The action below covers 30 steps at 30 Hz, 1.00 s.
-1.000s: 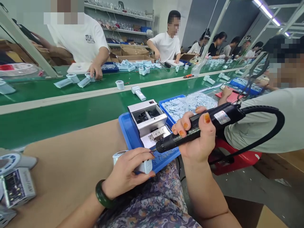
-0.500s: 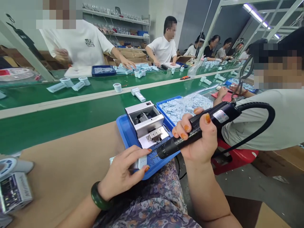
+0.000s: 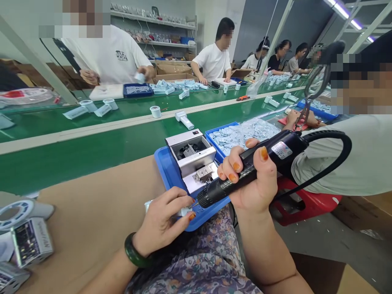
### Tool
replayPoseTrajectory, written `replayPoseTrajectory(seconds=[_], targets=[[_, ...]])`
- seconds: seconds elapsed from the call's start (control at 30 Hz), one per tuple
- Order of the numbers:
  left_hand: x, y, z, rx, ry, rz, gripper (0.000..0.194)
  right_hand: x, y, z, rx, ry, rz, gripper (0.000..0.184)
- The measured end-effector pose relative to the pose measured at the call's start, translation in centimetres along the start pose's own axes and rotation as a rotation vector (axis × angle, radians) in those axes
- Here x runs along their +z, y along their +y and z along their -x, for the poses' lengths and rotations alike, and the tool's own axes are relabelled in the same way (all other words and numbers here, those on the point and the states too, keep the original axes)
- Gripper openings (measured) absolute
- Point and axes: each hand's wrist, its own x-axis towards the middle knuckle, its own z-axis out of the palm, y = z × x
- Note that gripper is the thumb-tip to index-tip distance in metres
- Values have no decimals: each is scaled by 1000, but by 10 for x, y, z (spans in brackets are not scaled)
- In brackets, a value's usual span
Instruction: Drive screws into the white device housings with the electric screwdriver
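My right hand [image 3: 252, 175] is wrapped round a black electric screwdriver [image 3: 241, 173], its cable looping off to the right. The driver's thin bit points left and meets the end of a pale blue-white plastic part [image 3: 185, 211] between the fingers of my left hand [image 3: 168, 218]. Most of that part lies hidden under my left hand, so its kind does not show. Beneath it is a blue tray [image 3: 163, 163] with small screws [image 3: 200, 208] scattered in it. A silver metal screw feeder [image 3: 191, 159] stands in the tray, just beyond both hands.
A blue bin [image 3: 211, 134] of small pale parts stands behind the tray. Handheld fan bodies [image 3: 185, 120] lie on the green conveyor belt [image 3: 128, 136]. Boxed fans [image 3: 33, 241] are at the left on the brown board [image 3: 101, 204]. A co-worker [image 3: 330, 159] sits close on the right.
My right hand has brought the screwdriver slightly left and its bit onto the part in my left hand. Across the belt, a co-worker has lifted a pale part. The view has shifted slightly.
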Motion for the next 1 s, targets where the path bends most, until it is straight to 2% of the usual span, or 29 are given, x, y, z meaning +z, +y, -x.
replayPoseTrajectory(seconds=[0.13,0.23,0.33,0.43,0.53,0.67,0.87,1.0], targets=[[2,-4,6,35,61,9,20,4,2,3,4,13,-13,36],[3,-7,7,18,101,58,20,4,-8,1,-28,45,-23,34],[5,-7,5,-19,110,32,24,0,-23,-5,-149,134,-10,36],[9,-6,-1,1,52,-52,29,-7,-26,-11,-288,180,75,36],[10,-5,-5,36,41,-100,37,-13,-10,-16,-294,88,195,32],[6,-10,0,11,86,-50,30,-16,14,-19,-273,-16,256,27],[-6,-20,14,-44,148,28,24,-13,21,-20,-306,-101,284,23],[-14,-20,13,-29,156,70,17,-12,28,-21,-255,-129,353,25]])
